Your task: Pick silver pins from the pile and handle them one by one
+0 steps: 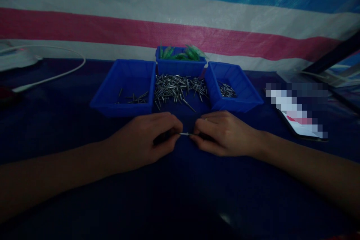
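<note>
A thin silvery metal pin spans the small gap between my two hands, lying roughly level above the dark blue table. My left hand pinches its left end between thumb and forefinger. At the other end, my right hand is closed in the same way on the pin. My fingers hide both ends, so its exact kind is hard to make out. Just beyond the hands lies a loose heap of similar metal pins, between the blue bins.
Two blue bins, a left one and a right one, each hold some pins. A third blue bin behind the heap contains green plastic pieces. A phone lies right; a white cable curves left. Striped sheeting hangs behind.
</note>
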Demonstrator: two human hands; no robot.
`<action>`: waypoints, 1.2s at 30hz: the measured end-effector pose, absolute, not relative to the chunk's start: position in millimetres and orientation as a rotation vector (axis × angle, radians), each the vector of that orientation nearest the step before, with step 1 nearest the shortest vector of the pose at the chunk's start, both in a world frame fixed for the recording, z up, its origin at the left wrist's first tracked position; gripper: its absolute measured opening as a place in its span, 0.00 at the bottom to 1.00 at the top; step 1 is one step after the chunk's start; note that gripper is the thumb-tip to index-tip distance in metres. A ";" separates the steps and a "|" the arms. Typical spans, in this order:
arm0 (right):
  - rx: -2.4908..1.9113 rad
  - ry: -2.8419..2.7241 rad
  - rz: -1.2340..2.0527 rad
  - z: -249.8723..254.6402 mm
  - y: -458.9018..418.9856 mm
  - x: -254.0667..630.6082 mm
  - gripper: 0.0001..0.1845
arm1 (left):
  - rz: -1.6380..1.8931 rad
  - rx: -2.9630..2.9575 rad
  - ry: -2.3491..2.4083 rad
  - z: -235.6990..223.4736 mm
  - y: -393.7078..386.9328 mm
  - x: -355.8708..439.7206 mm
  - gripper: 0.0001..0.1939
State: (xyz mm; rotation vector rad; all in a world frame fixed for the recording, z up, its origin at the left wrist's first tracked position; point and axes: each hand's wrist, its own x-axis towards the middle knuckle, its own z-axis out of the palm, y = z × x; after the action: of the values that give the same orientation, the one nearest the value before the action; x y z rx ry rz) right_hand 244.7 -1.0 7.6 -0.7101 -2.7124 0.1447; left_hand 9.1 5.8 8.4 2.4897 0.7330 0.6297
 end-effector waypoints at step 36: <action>-0.523 -2.597 -0.028 8.6 -1.1 244.8 0.10 | 0.589 2.639 0.899 6.7 4.9 9.3 0.15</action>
State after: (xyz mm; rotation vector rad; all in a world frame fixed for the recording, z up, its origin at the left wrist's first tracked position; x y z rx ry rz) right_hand 244.8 -1.1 8.6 -0.5226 -2.5967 -0.0284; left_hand 9.3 4.9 6.7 2.6390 0.8994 0.5892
